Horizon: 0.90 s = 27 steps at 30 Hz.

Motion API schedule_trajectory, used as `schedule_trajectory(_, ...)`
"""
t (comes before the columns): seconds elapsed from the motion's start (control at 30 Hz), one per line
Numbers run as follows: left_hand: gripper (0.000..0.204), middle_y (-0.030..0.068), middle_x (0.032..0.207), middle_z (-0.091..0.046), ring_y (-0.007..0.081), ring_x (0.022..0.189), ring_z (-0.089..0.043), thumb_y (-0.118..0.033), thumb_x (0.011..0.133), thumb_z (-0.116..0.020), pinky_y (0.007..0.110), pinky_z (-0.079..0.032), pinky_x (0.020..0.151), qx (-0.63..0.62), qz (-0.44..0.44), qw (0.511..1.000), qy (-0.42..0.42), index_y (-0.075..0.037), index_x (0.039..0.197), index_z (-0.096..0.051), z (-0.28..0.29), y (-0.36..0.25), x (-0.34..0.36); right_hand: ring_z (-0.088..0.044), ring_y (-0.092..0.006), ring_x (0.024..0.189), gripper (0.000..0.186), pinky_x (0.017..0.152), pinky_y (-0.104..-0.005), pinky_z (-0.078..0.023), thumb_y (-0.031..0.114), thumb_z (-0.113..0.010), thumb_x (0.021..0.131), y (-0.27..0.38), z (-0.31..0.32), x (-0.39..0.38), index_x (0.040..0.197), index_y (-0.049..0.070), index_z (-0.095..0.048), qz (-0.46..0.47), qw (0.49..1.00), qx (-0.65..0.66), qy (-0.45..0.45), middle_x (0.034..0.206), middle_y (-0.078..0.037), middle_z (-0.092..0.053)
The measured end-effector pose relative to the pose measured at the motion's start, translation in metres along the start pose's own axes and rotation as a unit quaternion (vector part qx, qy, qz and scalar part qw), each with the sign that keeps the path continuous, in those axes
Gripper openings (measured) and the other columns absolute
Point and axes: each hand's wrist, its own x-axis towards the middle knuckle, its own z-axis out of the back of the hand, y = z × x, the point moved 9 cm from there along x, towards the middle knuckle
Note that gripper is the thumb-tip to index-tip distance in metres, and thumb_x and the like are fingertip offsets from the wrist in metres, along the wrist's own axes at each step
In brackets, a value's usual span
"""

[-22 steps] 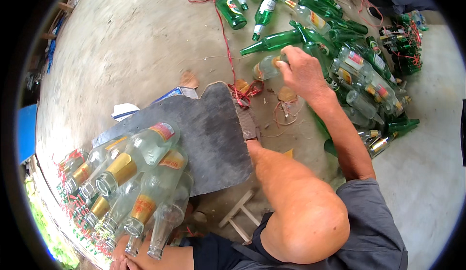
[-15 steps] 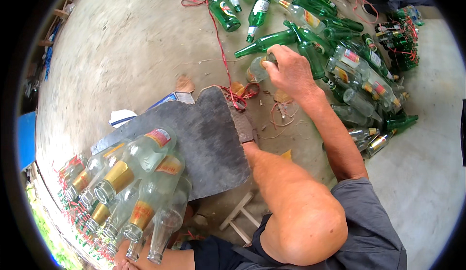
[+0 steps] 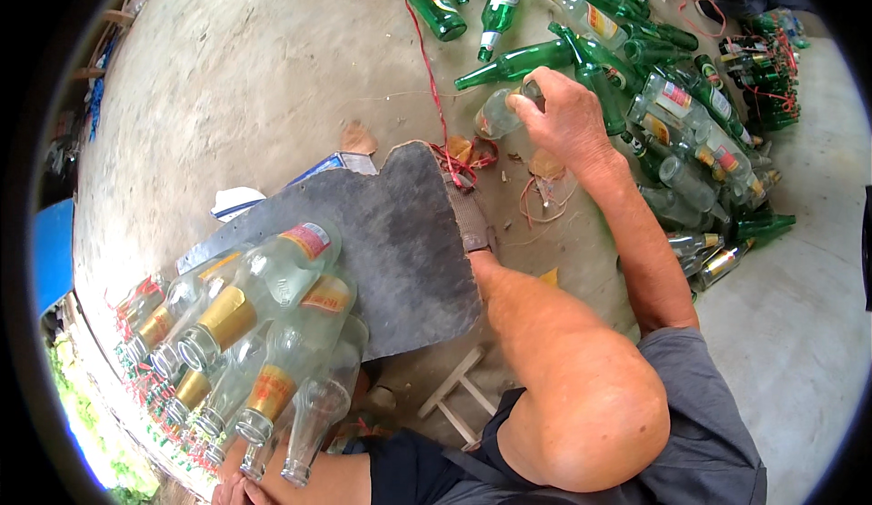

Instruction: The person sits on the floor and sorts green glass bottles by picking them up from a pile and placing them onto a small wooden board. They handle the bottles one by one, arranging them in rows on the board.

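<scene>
My right hand (image 3: 574, 119) is closed on a clear glass bottle (image 3: 496, 116) just above the floor, beside a green bottle (image 3: 518, 64); its fingers hide part of the clear one. Several clear bottles (image 3: 295, 346) with gold and red labels lie stacked on a dark board (image 3: 409, 260) at my left, their necks toward me and past its edge. Under those necks, at the lower edge, only part of my left hand (image 3: 238, 490) shows, and its grip is hidden.
A loose heap of green bottles (image 3: 590, 87) and clear bottles (image 3: 695, 183) covers the floor at the right. Bundles of bottles tied with red string (image 3: 767, 74) stand beyond it. Red string (image 3: 422, 60) trails across the floor. A small wooden frame (image 3: 454, 396) lies near my leg.
The view has shifted slightly, so most things sit a little lower and to the right. My right hand keeps its hold on the clear bottle, which now lies more tilted.
</scene>
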Motion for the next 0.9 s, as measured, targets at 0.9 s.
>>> schedule_trajectory(0.9, 0.010, 0.0190, 0.113, -0.070, 0.0325, 0.108, -0.063, 0.005, 0.098, -0.065, 0.045, -0.048, 0.104, 0.075, -0.026, 0.989, 0.121, 0.005, 0.105, -0.071, 0.004, 0.055, -0.019, -0.071, -0.0408, 0.076, 0.028, 0.066, -0.0506, -0.057, 0.025, -0.078, 0.088, 0.024, -0.004, -0.015, 0.091, 0.004, -0.060, 0.024, 0.999, -0.040, -0.020, 0.084, -0.016, -0.068)
